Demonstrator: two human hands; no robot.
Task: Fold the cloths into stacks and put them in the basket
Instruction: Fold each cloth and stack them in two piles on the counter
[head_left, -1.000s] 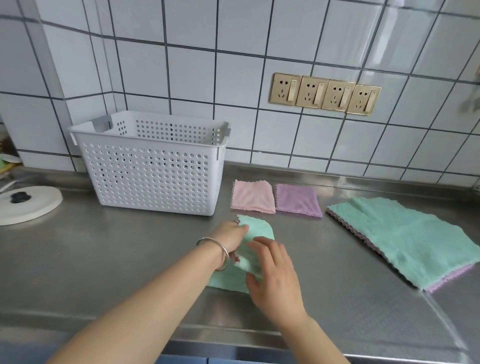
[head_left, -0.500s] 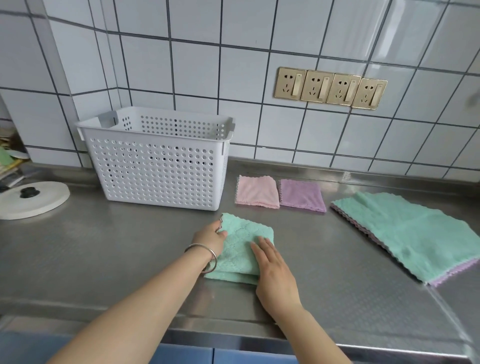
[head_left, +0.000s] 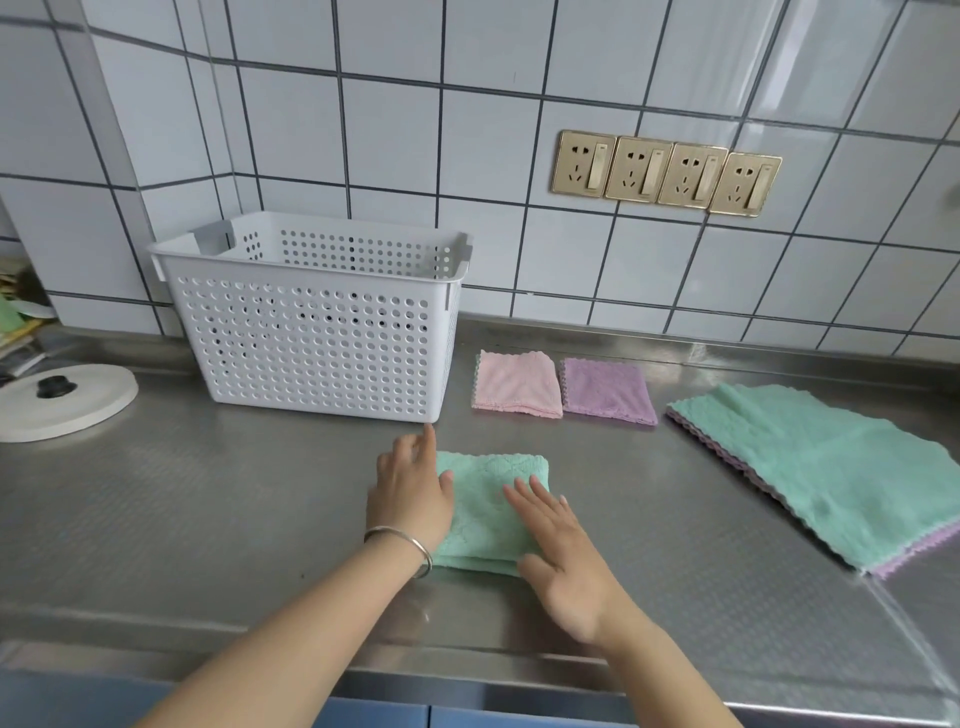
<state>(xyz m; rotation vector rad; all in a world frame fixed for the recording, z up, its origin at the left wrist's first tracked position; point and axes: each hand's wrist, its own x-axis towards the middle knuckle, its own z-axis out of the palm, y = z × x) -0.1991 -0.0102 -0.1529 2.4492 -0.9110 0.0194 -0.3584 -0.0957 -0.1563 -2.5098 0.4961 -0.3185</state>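
Green cloth, folded, on the counter in front of the basket: pressed flat under left hand and right hand, fingers spread, nothing pinched, apparently to set the crease. Pink cloth and purple cloth, folded, are laid side by side near the basket, seemingly awaiting loading; unfolded pile is kept apart at right.

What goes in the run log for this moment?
step: pressing folded green cloth flat | left hand: on cloth | right hand: on cloth | basket: no cloth visible
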